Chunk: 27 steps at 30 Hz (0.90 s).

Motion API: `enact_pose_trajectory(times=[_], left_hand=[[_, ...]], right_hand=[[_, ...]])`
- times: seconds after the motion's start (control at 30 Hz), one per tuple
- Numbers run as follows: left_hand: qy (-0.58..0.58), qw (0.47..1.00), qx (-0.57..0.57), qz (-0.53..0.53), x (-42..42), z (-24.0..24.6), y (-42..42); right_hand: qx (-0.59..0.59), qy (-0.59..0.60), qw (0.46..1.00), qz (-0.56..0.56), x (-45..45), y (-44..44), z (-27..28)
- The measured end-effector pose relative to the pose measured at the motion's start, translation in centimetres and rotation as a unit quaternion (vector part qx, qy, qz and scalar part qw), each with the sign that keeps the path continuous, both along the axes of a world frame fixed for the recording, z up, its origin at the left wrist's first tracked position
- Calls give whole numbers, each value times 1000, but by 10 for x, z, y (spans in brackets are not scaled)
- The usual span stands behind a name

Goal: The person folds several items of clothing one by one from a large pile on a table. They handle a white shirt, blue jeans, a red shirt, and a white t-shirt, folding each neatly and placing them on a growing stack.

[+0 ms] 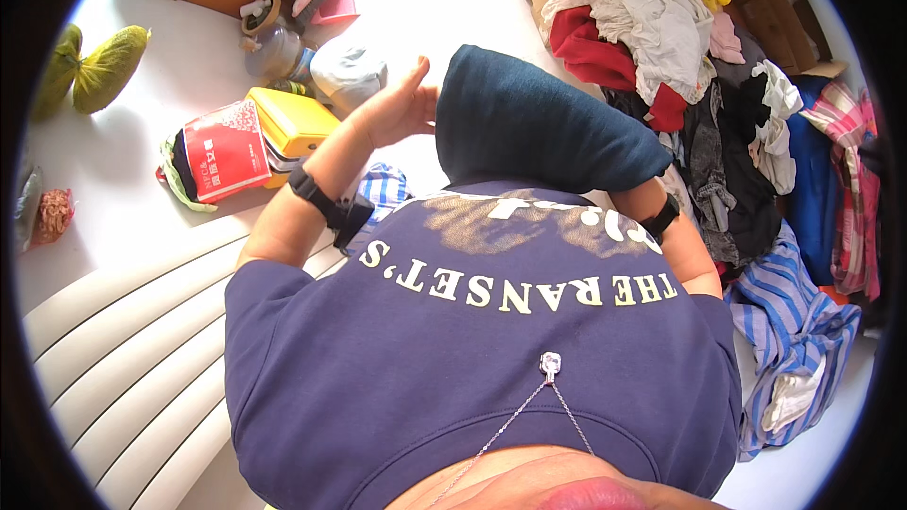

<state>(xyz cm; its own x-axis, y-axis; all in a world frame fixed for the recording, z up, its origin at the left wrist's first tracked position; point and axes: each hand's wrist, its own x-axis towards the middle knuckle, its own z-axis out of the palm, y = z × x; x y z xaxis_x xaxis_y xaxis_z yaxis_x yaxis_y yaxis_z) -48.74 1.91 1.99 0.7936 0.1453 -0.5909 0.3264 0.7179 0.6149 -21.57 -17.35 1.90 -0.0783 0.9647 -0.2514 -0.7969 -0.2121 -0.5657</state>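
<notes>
A folded dark teal cloth [538, 120] is spread in front of my chest, its near edge against my navy printed T-shirt [482, 354]. At the cloth's left edge is my left hand [398, 110], thumb raised and apart from the fingers. The fingertips meet that edge, but whether they touch it I cannot tell. My right forearm [691, 251] reaches to the cloth's right corner, where the cloth hides my right hand. Black straps circle both wrists. Part of a blue-and-white checked cloth [382, 184] shows beneath my left forearm.
On the right lies a large heap of clothes [652, 35], with a blue striped garment [793, 340] nearer me. Left are a yellow case [294, 120], a red printed bag [227, 152], a plastic jug [273, 53], a pink dustpan [336, 3] and a cream ribbed surface [156, 326].
</notes>
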Motion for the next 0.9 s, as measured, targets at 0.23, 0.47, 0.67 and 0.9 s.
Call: enact_pose_trajectory(times=[0.23,0.47,0.67,0.9], left_hand=[[-85,979,159,94,5,16,-38],[-119,975,87,168,10,39,-21],[-119,949,209,205,33,60,12],[-182,942,241,146,64,77,11]], right_hand=[[-14,-7,1000,-14,0,18,3],[-6,91,996,-23,12,10,2],[131,117,984,-41,36,14,44],[26,-414,898,-145,33,3,65]])
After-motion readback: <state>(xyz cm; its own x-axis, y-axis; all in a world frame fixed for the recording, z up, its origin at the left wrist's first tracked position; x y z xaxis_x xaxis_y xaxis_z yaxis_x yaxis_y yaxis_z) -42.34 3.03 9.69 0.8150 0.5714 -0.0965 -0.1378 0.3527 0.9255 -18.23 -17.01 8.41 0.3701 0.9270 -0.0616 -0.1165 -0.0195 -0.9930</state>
